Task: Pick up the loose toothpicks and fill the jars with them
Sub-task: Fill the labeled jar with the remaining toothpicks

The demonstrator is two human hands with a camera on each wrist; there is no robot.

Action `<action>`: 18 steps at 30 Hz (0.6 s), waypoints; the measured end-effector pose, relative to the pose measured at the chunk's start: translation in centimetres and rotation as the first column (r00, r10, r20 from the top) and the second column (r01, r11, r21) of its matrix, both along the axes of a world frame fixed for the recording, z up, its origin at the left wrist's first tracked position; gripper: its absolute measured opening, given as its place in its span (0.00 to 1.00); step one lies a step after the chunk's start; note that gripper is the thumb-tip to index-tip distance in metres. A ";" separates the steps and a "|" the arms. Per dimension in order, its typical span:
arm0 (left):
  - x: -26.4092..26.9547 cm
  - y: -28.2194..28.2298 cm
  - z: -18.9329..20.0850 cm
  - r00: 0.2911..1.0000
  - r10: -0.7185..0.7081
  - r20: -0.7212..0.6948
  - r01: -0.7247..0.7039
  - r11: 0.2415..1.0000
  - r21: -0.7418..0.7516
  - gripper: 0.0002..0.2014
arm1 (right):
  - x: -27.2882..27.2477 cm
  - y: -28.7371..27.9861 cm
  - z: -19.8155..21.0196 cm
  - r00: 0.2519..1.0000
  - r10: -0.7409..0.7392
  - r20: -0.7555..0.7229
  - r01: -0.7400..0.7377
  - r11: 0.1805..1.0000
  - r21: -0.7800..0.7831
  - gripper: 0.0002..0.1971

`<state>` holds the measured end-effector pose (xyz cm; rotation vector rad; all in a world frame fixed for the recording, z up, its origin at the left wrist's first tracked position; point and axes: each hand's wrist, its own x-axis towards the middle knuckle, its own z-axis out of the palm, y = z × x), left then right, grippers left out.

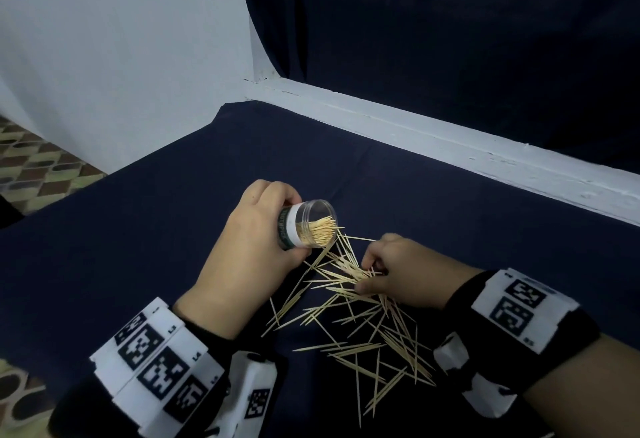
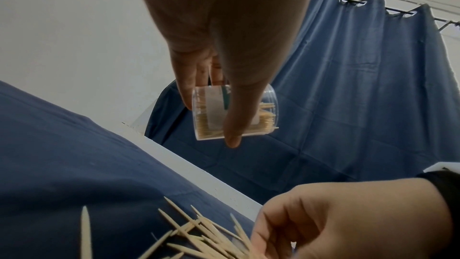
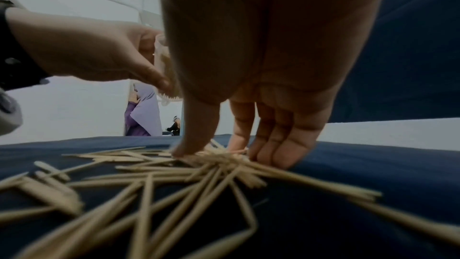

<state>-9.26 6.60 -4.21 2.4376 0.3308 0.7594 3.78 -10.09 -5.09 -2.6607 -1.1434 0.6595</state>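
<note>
Toothpicks: dozens loose; right hand fingers pinching some. One jar, left hand gripping.

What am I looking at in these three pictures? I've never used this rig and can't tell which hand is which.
No machine here: a person's bare hands, with a camera on the head and one on each wrist. In the head view, the left hand grips a clear jar, tilted and part full of toothpicks. The right hand gathers loose toothpicks scattered on the dark blue cloth. The left wrist view looks along the fingers at the jar; the right wrist view shows fingertips on the pile.
</note>
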 end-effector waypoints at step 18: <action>0.1 0.2 0.0 1.000 -0.002 -0.022 0.002 1.000 -0.017 0.23 | 1.3 0.2 -0.1 0.994 0.053 -0.092 -0.043 0.994 0.103 0.45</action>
